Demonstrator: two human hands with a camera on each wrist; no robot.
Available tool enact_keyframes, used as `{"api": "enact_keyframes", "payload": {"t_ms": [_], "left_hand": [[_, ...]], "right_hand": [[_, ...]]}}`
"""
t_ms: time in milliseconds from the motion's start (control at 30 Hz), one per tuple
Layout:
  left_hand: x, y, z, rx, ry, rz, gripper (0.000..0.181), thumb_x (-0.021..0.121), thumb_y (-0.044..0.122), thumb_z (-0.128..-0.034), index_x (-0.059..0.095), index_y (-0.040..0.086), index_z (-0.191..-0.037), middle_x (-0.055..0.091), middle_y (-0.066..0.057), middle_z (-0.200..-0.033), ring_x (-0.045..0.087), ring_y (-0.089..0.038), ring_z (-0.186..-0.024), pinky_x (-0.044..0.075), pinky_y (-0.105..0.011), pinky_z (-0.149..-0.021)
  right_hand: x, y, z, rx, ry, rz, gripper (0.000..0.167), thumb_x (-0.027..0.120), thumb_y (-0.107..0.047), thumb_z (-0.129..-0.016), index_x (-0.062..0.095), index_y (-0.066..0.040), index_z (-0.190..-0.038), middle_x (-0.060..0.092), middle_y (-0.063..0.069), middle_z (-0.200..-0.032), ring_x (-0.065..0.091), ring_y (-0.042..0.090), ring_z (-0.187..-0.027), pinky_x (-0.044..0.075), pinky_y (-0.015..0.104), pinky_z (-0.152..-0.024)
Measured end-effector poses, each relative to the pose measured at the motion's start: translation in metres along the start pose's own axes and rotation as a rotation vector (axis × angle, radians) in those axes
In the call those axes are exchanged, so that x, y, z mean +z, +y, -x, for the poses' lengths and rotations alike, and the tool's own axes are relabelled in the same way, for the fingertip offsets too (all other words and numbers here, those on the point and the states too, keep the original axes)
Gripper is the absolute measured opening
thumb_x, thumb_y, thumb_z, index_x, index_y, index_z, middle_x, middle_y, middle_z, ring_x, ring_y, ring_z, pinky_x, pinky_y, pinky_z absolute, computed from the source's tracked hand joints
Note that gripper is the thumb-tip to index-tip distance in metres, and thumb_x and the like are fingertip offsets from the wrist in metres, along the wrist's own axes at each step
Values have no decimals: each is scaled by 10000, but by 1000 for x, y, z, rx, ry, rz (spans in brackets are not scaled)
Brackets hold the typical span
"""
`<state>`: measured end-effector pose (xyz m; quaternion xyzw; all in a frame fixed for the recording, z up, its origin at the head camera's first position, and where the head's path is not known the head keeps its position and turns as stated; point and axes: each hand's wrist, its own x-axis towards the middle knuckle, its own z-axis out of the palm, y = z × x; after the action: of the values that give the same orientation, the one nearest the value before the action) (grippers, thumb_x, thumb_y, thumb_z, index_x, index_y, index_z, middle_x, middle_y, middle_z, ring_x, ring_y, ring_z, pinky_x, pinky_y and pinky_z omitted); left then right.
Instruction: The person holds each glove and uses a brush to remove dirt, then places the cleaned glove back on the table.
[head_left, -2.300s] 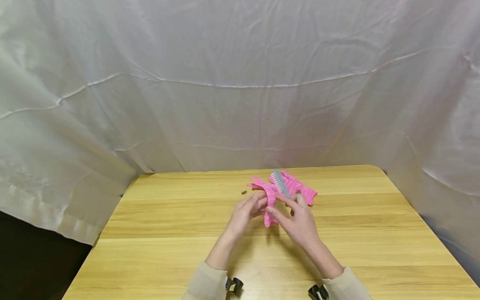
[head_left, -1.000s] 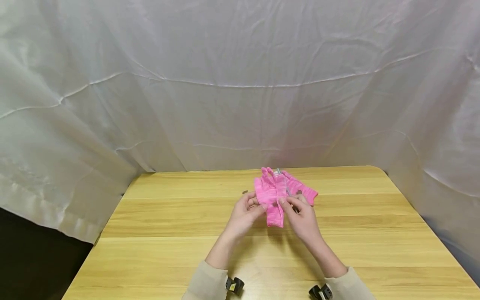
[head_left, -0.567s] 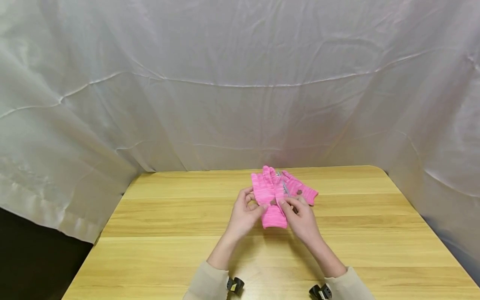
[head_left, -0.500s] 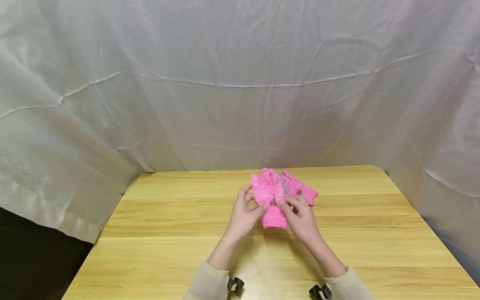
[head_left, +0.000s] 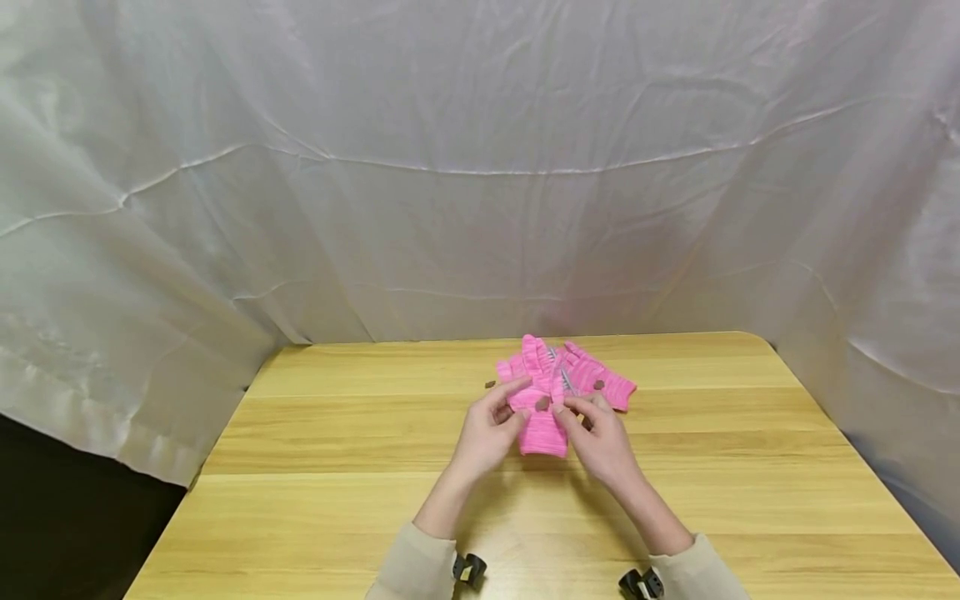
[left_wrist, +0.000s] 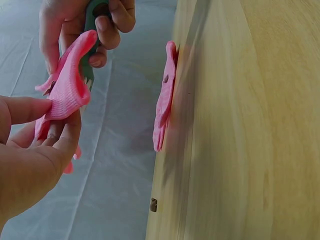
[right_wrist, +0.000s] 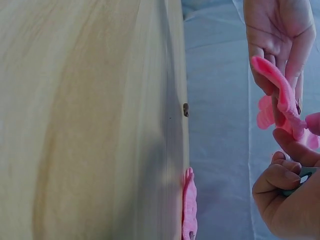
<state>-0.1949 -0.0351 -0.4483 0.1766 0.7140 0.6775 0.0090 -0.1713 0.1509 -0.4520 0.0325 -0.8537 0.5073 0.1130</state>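
at lower center, the left hand (head_left: pixel 483 432) and right hand (head_left: pixel 603 437) pinch a pink knit glove (head_left: pixel 543 437); the right also grips a brush (left_wrist: pixel 90 22).

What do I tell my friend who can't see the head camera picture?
A person's left hand and right hand hold up a pink knitted glove with a brown spot; the right also grips a slim, pale-bristled brush, partly hidden behind the glove. Another pink knitted glove lies behind, to the right, on a yellow wooden table.
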Motion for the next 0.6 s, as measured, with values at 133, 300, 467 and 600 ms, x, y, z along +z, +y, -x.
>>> {"api": "enact_keyframes", "payload": {"t_ms": [133, 300, 467, 600], "left_hand": [[-2, 1, 1, -28, -33, -18, 454, 617, -52, -974, 609, 25, -1421, 613, -192, -1421, 598, -60, -788, 504, -133, -620], [-6, 2, 1, -73, -78, -24, 471, 614, -37, -971, 603, 54, -1433, 664, -193, -1277, 459, -27, -583, 428, -137, -506], [-11, 4, 0, -72, -54, -4, 462, 614, -50, -967, 602, 21, -1423, 685, -217, -1193, 445, -22, -578, 401, -135, -494], [-17, 6, 0, -81, -25, 24, 466, 612, -54, -967, 594, 11, -1428, 685, -223, -1170, 467, -39, -611, 417, -138, -506]], "right_hand": [[-1, 1, 1, -11, -5, -9, 236, 656, -193, -1023, 777, -50, -1166, 496, 37, -874, 450, 146, -768, 409, 255, -655], [-1, 1, 1, -17, -6, -20, 246, 647, -187, -1026, 775, -40, -1175, 509, 35, -886, 449, 132, -783, 413, 253, -666], [0, 2, 0, -16, 5, -22, 260, 662, -187, -1019, 767, -26, -1195, 524, 42, -886, 453, 131, -755, 415, 245, -656], [0, 3, -1, -29, 14, -22, 246, 671, -185, -1014, 774, -53, -1194, 543, 47, -906, 460, 134, -754, 420, 245, -652]]}}
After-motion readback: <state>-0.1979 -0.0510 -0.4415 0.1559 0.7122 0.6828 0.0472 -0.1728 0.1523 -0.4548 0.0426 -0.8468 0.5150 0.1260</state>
